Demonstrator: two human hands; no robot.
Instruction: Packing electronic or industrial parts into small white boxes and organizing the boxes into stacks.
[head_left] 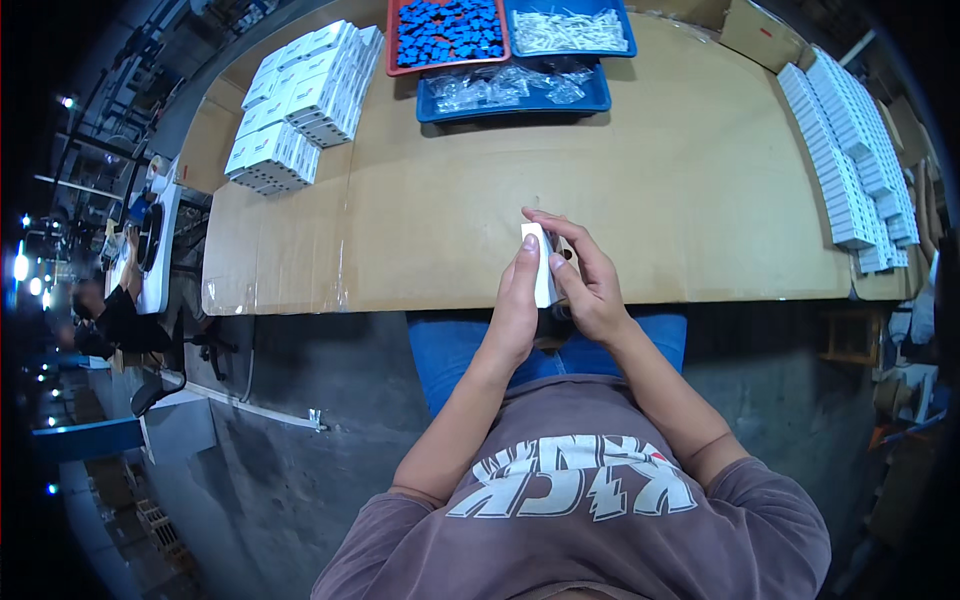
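Between my two hands, at the table's near edge, is a small white box (544,280) standing on a narrow side. My left hand (517,305) grips its left side, thumb along the top edge. My right hand (592,290) closes round the right side, with the fingers reaching over the far end and the thumb near the middle. A dark spot shows between the right thumb and fingers; what it is I cannot tell. The box's right face is mostly hidden by the right hand.
Stacked white boxes stand at the table's far left (300,95) and right (845,150). At the back are a red tray (393,70) of small blue parts, a blue tray (632,45) of white stick-like parts, and a blue tray (520,115) of clear plastic bags. A person (120,310) sits far left.
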